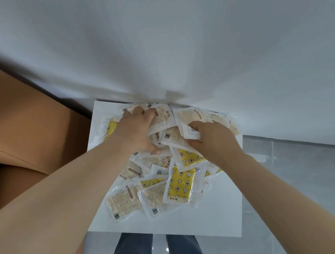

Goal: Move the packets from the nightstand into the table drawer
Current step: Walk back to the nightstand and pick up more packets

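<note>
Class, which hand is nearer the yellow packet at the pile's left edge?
Left. The left hand grips packets right beside that yellow packet; the right hand grips others across the pile.

Packets (169,174) lie heaped on the nightstand (208,218), against the wall (171,39).

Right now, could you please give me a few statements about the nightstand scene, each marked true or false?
1. The left hand and the right hand both hold packets: true.
2. The nightstand top is black: false, it is white.
3. The packets stand in a neat stack: false, they lie in a loose heap.
4. Some packets are yellow with stars: true.
</note>
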The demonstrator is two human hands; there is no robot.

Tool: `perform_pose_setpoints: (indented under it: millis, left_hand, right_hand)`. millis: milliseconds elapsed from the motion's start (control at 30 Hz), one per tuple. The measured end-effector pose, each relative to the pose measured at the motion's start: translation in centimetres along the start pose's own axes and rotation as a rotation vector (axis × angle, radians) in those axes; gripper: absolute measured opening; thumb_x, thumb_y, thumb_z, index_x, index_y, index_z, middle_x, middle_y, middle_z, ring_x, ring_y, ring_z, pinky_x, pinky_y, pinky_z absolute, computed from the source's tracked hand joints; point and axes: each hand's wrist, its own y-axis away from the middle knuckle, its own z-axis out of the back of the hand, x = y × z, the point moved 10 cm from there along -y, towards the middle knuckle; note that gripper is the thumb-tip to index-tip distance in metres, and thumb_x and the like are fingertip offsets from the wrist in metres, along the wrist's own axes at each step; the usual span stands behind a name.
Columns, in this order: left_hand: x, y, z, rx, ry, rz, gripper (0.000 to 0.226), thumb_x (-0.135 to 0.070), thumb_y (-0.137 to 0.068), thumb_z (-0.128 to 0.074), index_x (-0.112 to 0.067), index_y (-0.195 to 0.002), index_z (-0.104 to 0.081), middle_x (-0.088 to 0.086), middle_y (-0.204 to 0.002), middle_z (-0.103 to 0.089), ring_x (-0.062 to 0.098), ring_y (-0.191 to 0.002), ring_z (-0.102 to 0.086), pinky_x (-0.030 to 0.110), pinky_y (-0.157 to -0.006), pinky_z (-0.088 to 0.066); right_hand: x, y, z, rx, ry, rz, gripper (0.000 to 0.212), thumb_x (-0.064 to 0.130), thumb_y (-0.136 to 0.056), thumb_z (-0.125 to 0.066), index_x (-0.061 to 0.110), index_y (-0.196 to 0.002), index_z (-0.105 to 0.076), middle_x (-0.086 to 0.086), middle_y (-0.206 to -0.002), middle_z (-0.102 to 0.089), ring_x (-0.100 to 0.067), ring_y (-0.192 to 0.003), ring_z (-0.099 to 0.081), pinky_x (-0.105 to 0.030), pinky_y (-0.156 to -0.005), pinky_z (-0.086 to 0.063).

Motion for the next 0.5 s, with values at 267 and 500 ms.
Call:
perform_pose_setpoints:
  millis: [267, 500]
  left_hand:
    - [-0.9, 0.1, 0.4, -0.054, -0.074, 0.001, 0.104, -0.059, -0.056, -0.081, -0.014, -0.136, -0.033, 0.011, -0.123, -0.046, 0.030, -0.105, -0.048, 0.036, -0.090, -0.041]
    - [-0.9, -0.1, 1.5, -0.104, -0.091, -0.035, 0.091, -0.051, -0.063, -0.080, -0.015, -0.134, -0.037, 0.012, -0.113, -0.050, 0.030, -0.091, -0.053, 0.033, -0.076, -0.042]
  right_hand:
    - [-0.7, -2.6, -1.2, -0.037, 0.097, -0.078, 0.063, 0.058, -0.081, -0.061, 0.021, -0.130, -0.047, -0.001, -0.116, -0.056, -0.023, -0.100, -0.061, -0.034, -0.076, -0.051]
    - [-1.2, -4.4, -2.3, 0.034, 0.089, -0.071, 0.055, 0.045, -0.083, -0.062, 0.012, -0.125, -0.047, -0.006, -0.117, -0.056, -0.026, -0.106, -0.056, -0.034, -0.077, -0.046]
